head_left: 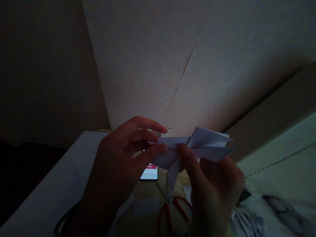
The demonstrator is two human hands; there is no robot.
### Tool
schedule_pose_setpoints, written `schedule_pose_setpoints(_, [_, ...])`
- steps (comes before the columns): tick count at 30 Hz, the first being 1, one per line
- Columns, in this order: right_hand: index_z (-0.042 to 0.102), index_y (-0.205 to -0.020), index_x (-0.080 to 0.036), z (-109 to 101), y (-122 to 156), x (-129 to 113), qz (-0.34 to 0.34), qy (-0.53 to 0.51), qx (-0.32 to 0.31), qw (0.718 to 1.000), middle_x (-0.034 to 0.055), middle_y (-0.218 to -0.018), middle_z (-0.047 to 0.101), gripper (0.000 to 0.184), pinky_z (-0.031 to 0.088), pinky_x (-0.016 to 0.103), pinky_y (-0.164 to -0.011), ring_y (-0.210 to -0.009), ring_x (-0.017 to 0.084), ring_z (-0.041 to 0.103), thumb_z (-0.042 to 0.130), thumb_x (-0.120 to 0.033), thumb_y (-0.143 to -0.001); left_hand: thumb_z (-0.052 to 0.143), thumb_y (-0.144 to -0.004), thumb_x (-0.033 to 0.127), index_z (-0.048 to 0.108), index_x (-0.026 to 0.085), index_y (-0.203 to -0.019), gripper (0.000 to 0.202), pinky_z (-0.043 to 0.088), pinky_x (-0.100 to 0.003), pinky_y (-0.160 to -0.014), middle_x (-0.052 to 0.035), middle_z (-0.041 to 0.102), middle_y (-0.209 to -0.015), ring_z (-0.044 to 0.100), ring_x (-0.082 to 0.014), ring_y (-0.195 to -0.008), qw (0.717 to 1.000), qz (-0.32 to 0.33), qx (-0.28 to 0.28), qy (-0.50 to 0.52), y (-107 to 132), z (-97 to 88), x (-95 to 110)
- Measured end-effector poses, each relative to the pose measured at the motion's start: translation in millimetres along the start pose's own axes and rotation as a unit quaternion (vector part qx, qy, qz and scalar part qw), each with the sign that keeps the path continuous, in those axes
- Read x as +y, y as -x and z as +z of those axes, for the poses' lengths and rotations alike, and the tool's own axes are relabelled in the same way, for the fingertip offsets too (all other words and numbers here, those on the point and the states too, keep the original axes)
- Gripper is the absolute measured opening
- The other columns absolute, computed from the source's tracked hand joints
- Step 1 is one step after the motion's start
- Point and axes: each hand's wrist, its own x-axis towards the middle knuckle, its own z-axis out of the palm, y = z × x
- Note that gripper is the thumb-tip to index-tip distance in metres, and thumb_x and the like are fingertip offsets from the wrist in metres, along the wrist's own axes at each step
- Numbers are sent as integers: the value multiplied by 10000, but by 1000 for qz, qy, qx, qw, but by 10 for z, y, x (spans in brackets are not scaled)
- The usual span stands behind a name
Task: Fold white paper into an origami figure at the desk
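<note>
Raised above the table, a folded white paper piece [209,140] with several pointed flaps is between both hands. My left hand [125,148] pinches its left end, the thumb lying on the near face and the upper fingers partly stretched out behind. Near the fold at the middle, my right hand [212,181] presses its thumb on the paper, with the other fingers curled behind and mostly hidden. One flap hangs down toward scissors [170,200] with red handles, which lie with their blades apart on the table. A lit phone [149,172] sits beneath the paper, partly covered by my left hand.
Small paper pieces [146,206] lie on the wooden table [138,227]. A large white sheet [49,191] extends along the left. At the lower right is a dim heap of thin strips [248,222]. A pale wall [148,65] rises behind. The light is low.
</note>
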Motion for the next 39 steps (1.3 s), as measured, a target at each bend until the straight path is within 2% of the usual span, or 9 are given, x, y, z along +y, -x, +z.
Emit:
schedule_pose_setpoints(3, [729,-890,-266,-11,-4,7,-8,10,-2,1000,-33,-836,737,37,495,296,-680,-750,157,669,738,-249,-859,782,-713,166,723,275,-788,145,510,-128,-547,81,688,-663,686,-100,-650,1000,0,-11,9,-15,-9,-15])
schedule_pose_setpoints(7, [732,-883,-251,-17,-42,-6,-23,24,-20,999,-27,-815,727,54,494,283,-655,-727,151,660,745,-218,-842,783,-705,187,716,268,-879,204,532,-171,-545,59,716,-707,712,-139,-672,998,-51,-42,7,-22,-13,-1])
schedule_pose_setpoints(13, [699,-745,-236,-19,-82,-72,-30,-3,-60,998,-50,-686,648,108,477,245,-587,-630,123,610,739,-167,-818,789,-657,144,699,245,-652,135,524,-143,-516,70,677,-589,674,-115,-592,998,-40,-43,1,-36,-37,14])
schedule_pose_setpoints(18, [716,-755,-235,-32,-82,-66,14,-9,-71,997,-52,-694,682,100,490,254,-605,-629,126,621,718,-157,-817,834,-619,130,755,275,-694,181,518,-109,-544,87,664,-610,663,-80,-591,999,-30,-15,1,-53,-58,4])
schedule_pose_setpoints(23, [726,-842,-248,-41,-122,-21,52,-32,-102,993,-40,-783,718,49,509,275,-658,-715,149,656,727,-202,-825,840,-665,153,775,289,-791,197,559,-141,-601,67,757,-759,721,-115,-719,993,-69,-94,16,-75,-54,3])
schedule_pose_setpoints(26, [697,-850,-246,-64,-140,-4,56,-42,-95,993,-43,-802,685,75,504,274,-683,-751,148,644,748,-207,-812,819,-694,165,765,263,-743,122,549,-158,-591,57,767,-728,711,-124,-695,992,-79,-91,25,-83,-67,4])
schedule_pose_setpoints(29, [679,-894,-250,-88,-152,-5,49,-60,-54,995,-39,-833,663,126,512,280,-708,-762,144,633,759,-199,-811,786,-721,193,771,245,-752,63,533,-185,-575,41,759,-699,684,-133,-639,995,-55,-87,-5,-103,-103,-14])
schedule_pose_setpoints(35, [645,-966,-279,-82,-172,-53,38,-66,-31,997,-25,-815,644,232,506,281,-553,-658,151,603,742,-141,-807,770,-717,172,754,233,-681,72,469,-163,-532,51,705,-671,635,-117,-616,987,-54,-147,-46,-146,-146,-56])
schedule_pose_setpoints(39, [656,-908,-258,-107,-176,-39,22,-40,-60,997,-41,-777,635,170,499,276,-575,-639,137,592,744,-145,-816,737,-749,196,728,214,-632,119,453,-170,-549,47,662,-635,596,-114,-608,982,-51,-172,-64,-148,-136,-45])
